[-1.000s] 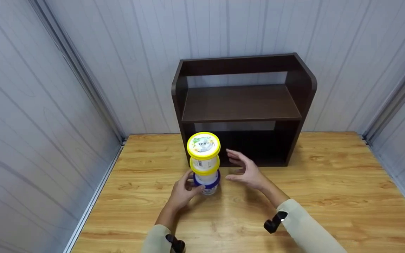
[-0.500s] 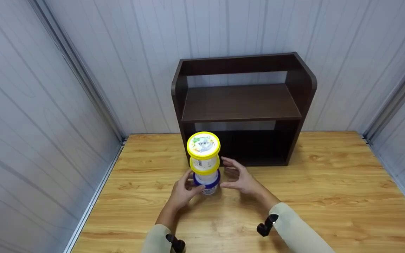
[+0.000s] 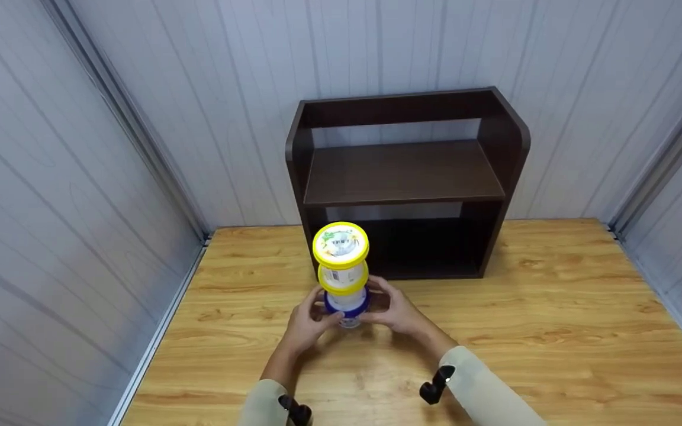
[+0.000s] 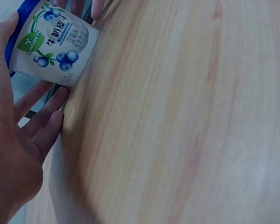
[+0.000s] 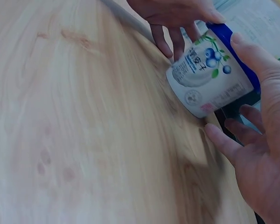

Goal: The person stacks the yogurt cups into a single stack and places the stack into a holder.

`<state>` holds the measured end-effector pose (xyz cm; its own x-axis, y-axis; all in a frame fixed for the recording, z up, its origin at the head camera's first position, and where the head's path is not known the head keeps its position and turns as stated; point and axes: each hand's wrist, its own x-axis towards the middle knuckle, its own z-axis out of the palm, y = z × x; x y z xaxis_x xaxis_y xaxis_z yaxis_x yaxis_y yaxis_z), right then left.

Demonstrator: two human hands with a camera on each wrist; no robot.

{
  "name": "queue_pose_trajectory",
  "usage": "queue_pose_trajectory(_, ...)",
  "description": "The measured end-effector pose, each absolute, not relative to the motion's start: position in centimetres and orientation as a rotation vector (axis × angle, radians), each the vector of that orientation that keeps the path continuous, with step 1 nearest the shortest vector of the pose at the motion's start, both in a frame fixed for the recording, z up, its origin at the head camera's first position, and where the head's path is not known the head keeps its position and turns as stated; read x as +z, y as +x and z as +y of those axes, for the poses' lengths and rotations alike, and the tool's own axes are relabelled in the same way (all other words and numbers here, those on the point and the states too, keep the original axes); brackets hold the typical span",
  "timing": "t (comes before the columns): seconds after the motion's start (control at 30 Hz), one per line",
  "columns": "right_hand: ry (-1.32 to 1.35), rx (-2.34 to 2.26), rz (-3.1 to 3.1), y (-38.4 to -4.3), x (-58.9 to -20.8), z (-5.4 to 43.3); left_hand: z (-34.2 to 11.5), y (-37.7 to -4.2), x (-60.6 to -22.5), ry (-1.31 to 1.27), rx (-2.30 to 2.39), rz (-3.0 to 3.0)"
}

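While three yogurt cups stand stacked in one column on the wooden table [image 3: 524,331], both hands close on the lowest of them; the blue-rimmed cup [image 3: 347,309] sits at the bottom with its base on the tabletop, a yellow-rimmed cup [image 3: 343,280] rests on it, and a second yellow cup with a printed lid [image 3: 341,244] tops the stack. The left hand [image 3: 307,324] holds the blue-rimmed cup from its left side, thumb laid along the wall and the other fingers [image 4: 46,112] spread loosely beneath and behind it, as the left wrist view shows; the right hand [image 3: 399,312] holds the same cup from its right side, thumb [image 5: 254,56] pressed on the blue rim and the remaining fingers reaching under the base, as the right wrist view shows. In the wrist views the cup's label carries blueberries and green leaves on white. The stack stands just in front of the left end of one dark brown shelf unit [image 3: 406,177], which has two levels, an upper board and a lower bay, both bare; the unit stands at the back of the table against pale panelled walls [image 3: 80,118]; two cream sleeves [image 3: 483,390] show at the bottom of the head view, each with one black wrist mount.
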<state>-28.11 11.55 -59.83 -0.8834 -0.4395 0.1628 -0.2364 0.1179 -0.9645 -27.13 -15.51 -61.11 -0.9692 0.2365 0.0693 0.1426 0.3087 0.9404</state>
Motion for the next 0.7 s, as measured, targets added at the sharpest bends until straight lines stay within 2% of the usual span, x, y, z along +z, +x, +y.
queue_pose_trajectory(0.27, -0.559, -1.945, 2.153, -27.7, -60.2, 10.5, -15.6, -27.1, -61.4, 0.368, 1.759, 2.489)
queue_pose_trajectory(0.7, -0.548, -1.984, 2.154, -27.6, -60.4, 10.3, -15.5, -27.2, -61.5, 0.423, 1.781, 2.493)
